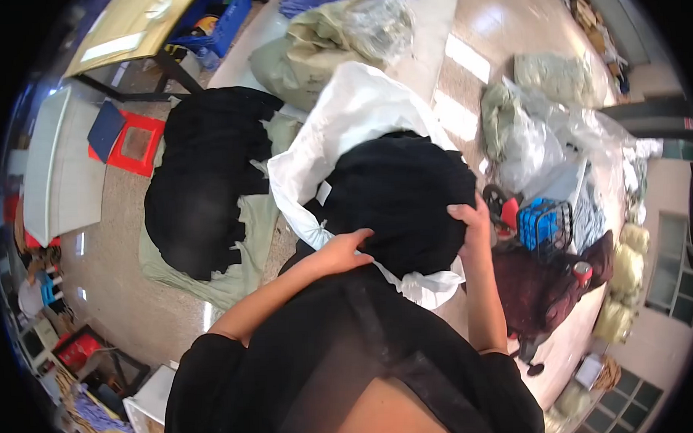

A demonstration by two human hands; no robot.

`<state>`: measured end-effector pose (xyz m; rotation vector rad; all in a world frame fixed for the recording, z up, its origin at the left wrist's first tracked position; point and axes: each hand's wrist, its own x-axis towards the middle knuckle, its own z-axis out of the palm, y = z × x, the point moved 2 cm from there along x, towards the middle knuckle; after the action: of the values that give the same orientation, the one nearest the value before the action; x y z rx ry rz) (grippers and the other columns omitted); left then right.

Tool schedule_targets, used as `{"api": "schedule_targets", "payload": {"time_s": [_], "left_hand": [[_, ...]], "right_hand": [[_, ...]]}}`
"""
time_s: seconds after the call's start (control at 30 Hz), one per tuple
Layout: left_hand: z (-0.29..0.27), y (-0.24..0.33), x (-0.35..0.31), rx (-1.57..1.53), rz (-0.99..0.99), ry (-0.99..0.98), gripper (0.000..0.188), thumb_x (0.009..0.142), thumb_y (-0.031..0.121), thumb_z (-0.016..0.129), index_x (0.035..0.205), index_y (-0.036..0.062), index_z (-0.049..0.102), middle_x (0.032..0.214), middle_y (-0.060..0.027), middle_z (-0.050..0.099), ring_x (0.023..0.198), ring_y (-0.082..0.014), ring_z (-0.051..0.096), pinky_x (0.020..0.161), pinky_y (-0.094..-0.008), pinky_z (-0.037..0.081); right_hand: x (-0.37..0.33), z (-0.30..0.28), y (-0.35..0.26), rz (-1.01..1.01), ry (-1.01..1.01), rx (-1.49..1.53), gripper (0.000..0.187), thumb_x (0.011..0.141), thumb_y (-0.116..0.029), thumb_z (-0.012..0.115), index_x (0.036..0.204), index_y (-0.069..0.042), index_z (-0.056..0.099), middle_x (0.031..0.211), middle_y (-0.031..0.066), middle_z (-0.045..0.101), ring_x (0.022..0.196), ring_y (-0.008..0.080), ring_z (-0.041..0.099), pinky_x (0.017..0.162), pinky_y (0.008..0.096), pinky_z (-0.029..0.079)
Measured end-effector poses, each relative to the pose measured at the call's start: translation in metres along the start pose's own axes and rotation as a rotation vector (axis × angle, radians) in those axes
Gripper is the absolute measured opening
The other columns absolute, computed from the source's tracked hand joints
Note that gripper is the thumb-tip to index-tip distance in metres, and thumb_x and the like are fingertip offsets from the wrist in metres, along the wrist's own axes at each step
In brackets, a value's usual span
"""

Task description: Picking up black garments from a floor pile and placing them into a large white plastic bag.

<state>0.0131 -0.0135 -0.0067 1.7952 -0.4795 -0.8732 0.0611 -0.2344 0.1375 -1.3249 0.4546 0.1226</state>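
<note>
A big bundle of black fabric (395, 196) sits in the mouth of a white sack (357, 94), right in front of my body. A small white tag (324, 192) shows on the bundle's left side. My left hand (346, 251) is at the bundle's near left edge, thumb and forefinger curved onto the cloth, the other fingers partly hidden. On the right edge, my right hand (472, 221) grips the cloth with the thumb on top and fingers along the side. Left of the sack, a pile of black fabric (196, 183) lies on pale green sheeting (263, 227) on the floor.
Beige sacks (310, 46) stand beyond the white one. A red stool (138, 143) and a white bin (62, 165) are at left, near a wooden table (126, 33). To the right are clear plastic bags (535, 149), a blue basket (544, 225) and a dark-covered chair (544, 290).
</note>
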Motion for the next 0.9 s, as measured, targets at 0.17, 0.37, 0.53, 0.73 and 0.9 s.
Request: {"api": "schedule_targets", "payload": {"time_s": [0.17,0.37,0.53,0.73,0.9], "left_hand": [[-0.045,0.087,-0.061,-0.198,0.215,0.326,0.103,0.071,0.037,0.076,0.142,-0.002,0.012,0.12,-0.0296,0.05,0.113,-0.0368,0.051,0.093,-0.0368,0.042],[-0.116,0.203,-0.142,-0.188,0.715,0.919,0.12,0.063,0.025,0.082,0.144,-0.0011,-0.002,0.148,-0.0246,0.015,0.138,-0.0357,0.018,0.11,-0.0377,0.022],[-0.184,0.219,-0.176,0.147,0.912,1.45,0.109,0.055,0.014,0.082,0.141,-0.0026,0.017,0.142,-0.0345,0.016,0.129,-0.0514,0.024,0.105,-0.0468,0.026],[-0.268,0.186,-0.2,0.321,0.898,1.587,0.107,0.049,0.02,0.083,0.14,0.0073,0.028,0.136,-0.0376,0.024,0.125,-0.0528,0.029,0.099,-0.0583,0.027],[-0.316,0.103,-0.186,0.334,0.466,1.6,0.111,0.051,0.023,0.083,0.141,0.0038,0.022,0.137,-0.0372,0.02,0.128,-0.0519,0.023,0.101,-0.0602,0.022]], "right_hand": [[-0.026,0.108,-0.087,-0.265,-0.05,0.11,0.042,0.068,-0.004,0.061,0.108,0.003,0.055,0.095,0.0097,0.062,0.086,0.0198,0.062,0.082,0.0301,0.049],[-0.091,0.257,-0.182,-0.489,-0.742,0.5,0.03,0.083,-0.013,0.056,0.107,0.005,0.06,0.104,0.0124,0.064,0.095,0.0208,0.062,0.091,0.0315,0.048],[-0.095,0.356,-0.214,-1.456,-0.305,0.079,0.043,0.089,-0.024,0.046,0.121,0.005,0.05,0.118,0.0159,0.056,0.106,0.0229,0.056,0.098,0.0333,0.041],[-0.056,0.435,-0.169,-1.466,-0.218,0.06,0.048,0.088,-0.029,0.045,0.122,0.005,0.049,0.12,0.0179,0.056,0.11,0.0259,0.055,0.099,0.0366,0.041],[0.036,0.482,-0.111,-0.216,-0.813,0.526,0.047,0.089,-0.029,0.04,0.12,0.005,0.052,0.119,0.0202,0.057,0.11,0.0311,0.055,0.101,0.0424,0.039]]}}
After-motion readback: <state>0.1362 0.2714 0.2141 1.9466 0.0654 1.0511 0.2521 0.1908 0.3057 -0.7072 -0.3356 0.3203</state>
